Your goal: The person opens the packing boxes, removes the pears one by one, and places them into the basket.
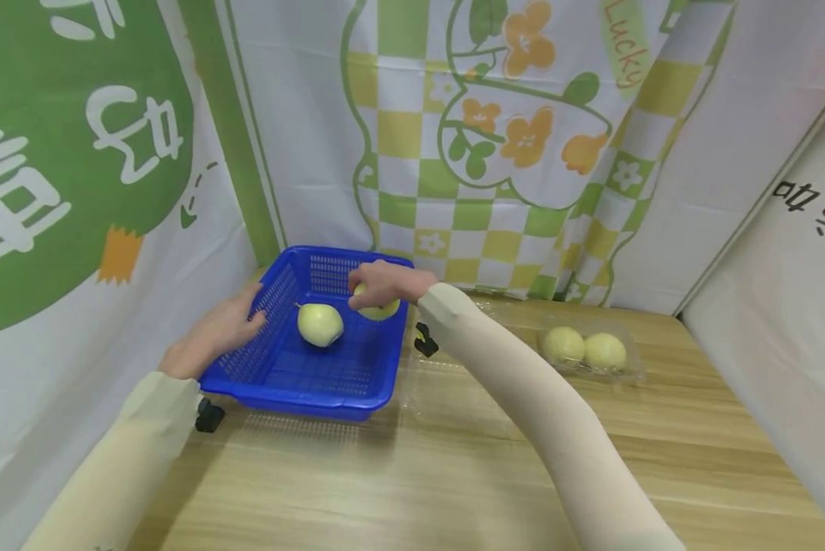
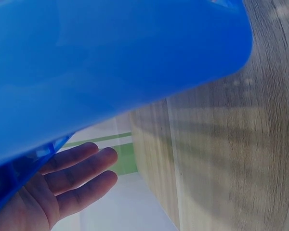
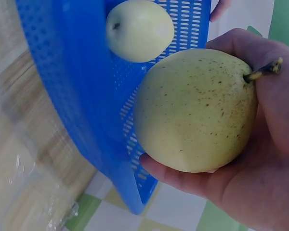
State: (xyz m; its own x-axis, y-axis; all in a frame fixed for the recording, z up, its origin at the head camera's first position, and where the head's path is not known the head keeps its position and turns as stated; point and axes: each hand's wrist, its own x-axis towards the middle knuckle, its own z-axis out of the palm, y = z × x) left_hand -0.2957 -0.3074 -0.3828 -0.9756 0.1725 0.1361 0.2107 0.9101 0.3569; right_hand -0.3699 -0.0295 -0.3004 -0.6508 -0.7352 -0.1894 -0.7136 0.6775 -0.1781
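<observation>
A blue plastic basket with slotted sides sits at the back left of the wooden table. My left hand holds its left rim, thumb over the inside and fingers along the outside. Above the far right part of the basket, my right hand grips a yellow-green pear with brown speckles and a dark stem. Its thumb and fingers wrap the pear's sides. Another pale pear lies on its side on the basket floor.
At the right, two pears sit in a clear plastic tray on the wooden table. More clear plastic lies between the basket and those pears. Printed curtains enclose the back and sides.
</observation>
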